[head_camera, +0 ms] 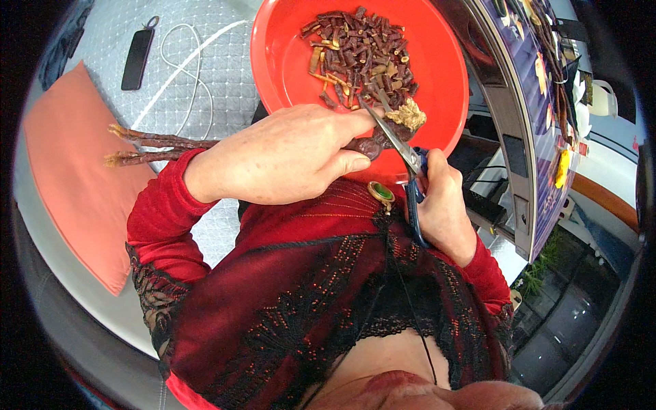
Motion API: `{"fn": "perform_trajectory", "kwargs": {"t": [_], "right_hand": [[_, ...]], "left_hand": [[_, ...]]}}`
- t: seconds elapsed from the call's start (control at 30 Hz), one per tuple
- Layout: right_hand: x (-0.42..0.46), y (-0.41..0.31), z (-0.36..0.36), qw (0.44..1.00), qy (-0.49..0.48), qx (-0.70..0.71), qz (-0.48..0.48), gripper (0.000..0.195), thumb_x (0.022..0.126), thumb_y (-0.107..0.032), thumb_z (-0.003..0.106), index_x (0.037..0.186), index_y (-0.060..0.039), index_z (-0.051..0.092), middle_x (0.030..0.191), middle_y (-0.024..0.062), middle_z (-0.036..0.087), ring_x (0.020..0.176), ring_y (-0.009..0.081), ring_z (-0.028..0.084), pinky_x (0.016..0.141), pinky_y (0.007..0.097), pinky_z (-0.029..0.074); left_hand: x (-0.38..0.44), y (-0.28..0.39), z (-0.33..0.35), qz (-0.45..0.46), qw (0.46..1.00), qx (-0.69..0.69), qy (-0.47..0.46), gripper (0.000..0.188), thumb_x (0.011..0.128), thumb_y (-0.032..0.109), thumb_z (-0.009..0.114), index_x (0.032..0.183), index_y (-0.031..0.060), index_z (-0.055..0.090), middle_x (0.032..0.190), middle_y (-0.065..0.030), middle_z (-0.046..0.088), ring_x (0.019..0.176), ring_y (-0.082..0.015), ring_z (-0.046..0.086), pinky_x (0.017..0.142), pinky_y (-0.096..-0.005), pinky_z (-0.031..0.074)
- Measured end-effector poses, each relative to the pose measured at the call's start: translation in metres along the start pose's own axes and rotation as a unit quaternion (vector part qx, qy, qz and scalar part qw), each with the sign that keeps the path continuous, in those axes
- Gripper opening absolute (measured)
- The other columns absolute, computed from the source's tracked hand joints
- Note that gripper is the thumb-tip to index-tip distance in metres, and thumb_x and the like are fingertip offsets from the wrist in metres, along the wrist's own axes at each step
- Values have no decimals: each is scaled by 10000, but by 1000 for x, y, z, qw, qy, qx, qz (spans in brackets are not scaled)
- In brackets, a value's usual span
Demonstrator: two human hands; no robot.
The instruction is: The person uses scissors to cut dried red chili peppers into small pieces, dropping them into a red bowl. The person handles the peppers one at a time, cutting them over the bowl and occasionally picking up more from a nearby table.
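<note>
My left hand [277, 154] grips a bundle of long, dark reddish-brown dried roots [154, 138]. Their thin ends stick out past my wrist, and a thick crown with a pale, crumbly tip [410, 115] shows beyond my fingers. Dark-blue-handled scissors [405, 148] are in my right hand [446, 210]. Their blades are parted at the crown, near my left fingertips; I cannot tell whether they touch it. Both hands are over the near rim of a red plastic basin [435, 77]. Short cut root pieces [364, 51] lie heaped inside it.
On the left, a quilted grey cover [225, 77] carries a dark phone [137, 59] and a looped white cable [197, 77]. An orange-pink pillow [87, 179] lies nearby. A table with a patterned top [543, 118] stands close at the right, with more long roots [561, 102] and a yellow object [562, 169].
</note>
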State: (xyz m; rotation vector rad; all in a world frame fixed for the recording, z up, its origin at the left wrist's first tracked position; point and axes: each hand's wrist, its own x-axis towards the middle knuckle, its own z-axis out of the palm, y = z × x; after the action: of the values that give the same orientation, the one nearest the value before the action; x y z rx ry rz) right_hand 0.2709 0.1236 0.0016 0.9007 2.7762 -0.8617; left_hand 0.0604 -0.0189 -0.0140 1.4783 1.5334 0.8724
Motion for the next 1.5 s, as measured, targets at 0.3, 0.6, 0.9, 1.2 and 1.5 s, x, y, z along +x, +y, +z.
{"fn": "perform_trajectory", "kwargs": {"t": [0.3,0.6,0.9,1.2,1.5], "right_hand": [[3,9,-2,1000,-7,11,10,287,792,-123,672,903,46,469,691,257,589,659,484,602,579,500,480],[12,5,1,1000,-1,16,25,404,798,-208,727,938,53,454,786,293,587,736,507,596,628,520,476],[10,21,4,1000,-21,-11,18,293,810,-123,676,877,58,456,720,304,595,718,499,607,600,539,477],[24,15,-8,997,12,74,27,419,867,-304,695,904,46,467,648,205,556,585,381,578,548,413,455],[24,9,-21,995,-63,74,26,547,846,-386,704,1051,46,438,810,284,602,794,482,618,685,506,475]], "left_hand": [[9,9,-6,-8,999,10,-31,374,926,157,566,1252,-15,501,813,-236,611,799,-422,612,701,-472,467],[18,4,-2,-45,997,-1,-56,431,941,162,552,1322,-19,462,808,-215,598,784,-417,597,709,-455,467],[25,-11,-2,-55,995,-32,-81,339,952,178,562,1215,-28,505,977,-255,599,934,-441,576,805,-436,459],[30,-24,-15,-36,997,30,61,223,905,169,630,954,-44,584,726,-225,522,637,-319,528,626,-393,450],[34,-19,-41,-64,990,-16,121,180,919,144,622,940,-35,615,683,-76,546,676,-106,474,641,-318,447]]}}
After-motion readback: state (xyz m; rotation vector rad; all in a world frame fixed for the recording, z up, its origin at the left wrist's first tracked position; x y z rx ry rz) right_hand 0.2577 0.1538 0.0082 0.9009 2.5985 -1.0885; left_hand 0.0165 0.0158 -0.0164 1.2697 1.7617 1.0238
